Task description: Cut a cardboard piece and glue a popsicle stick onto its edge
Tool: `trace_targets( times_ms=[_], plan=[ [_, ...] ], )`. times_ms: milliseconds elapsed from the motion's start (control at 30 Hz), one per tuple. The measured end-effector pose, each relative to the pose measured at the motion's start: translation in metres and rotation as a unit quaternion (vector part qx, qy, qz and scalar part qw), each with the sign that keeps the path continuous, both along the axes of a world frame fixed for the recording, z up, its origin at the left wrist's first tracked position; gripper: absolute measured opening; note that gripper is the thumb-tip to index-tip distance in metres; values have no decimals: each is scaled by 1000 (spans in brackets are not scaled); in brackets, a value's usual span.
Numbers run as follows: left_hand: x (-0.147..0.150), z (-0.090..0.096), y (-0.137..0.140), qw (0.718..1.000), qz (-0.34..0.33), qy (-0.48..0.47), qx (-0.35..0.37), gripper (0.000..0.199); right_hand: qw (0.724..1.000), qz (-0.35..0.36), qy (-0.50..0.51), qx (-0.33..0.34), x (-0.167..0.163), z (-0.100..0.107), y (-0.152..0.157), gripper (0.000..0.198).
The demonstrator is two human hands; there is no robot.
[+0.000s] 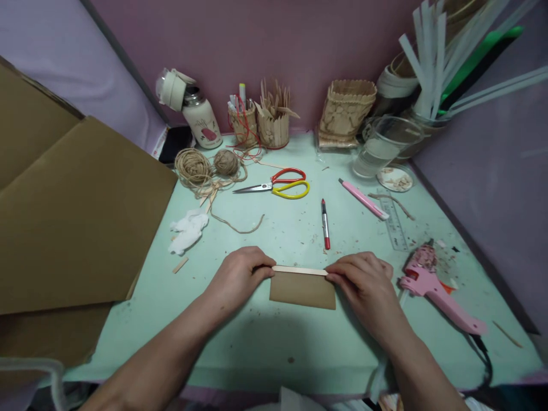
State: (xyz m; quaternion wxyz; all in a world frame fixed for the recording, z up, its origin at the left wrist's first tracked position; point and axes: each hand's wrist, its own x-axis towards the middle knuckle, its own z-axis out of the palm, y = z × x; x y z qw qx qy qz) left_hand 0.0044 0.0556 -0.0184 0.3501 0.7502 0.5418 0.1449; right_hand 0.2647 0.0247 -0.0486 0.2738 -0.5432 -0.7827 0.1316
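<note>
A pale wooden craft stick (299,270) lies along the far edge of a small brown cardboard rectangle (302,290). My left hand (242,271) pinches the stick's left end between thumb and fingers. At its right end, my right hand (363,285) holds the stick in the same way. The cardboard rests on the pale green table. Beyond the hands lies a red-and-silver marker (326,224). A pink hot glue gun (440,294) rests on its side just right of my right hand.
Scissors (274,185), a pink cutter (363,198) and a clear ruler (394,225) lie farther back. Twine balls (193,165) and a white cloth (188,231) are at left, beside large cardboard sheets (85,228). A bottle (203,123), stick holders (274,128) and a plastic cup (379,148) line the back.
</note>
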Motion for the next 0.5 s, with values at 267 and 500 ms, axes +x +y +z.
trace_targets(
  times_ms=[267, 500],
  plan=[
    [0, -2, 0, 1000, -1, 2, 8, 13, 1000, -13, 3, -10, -1, 2, -1, 20],
    [3, -1, 0, 1000, 0, 16, 19, 14, 1000, -17, -2, -10, -2, 4, -3, 21]
  ],
)
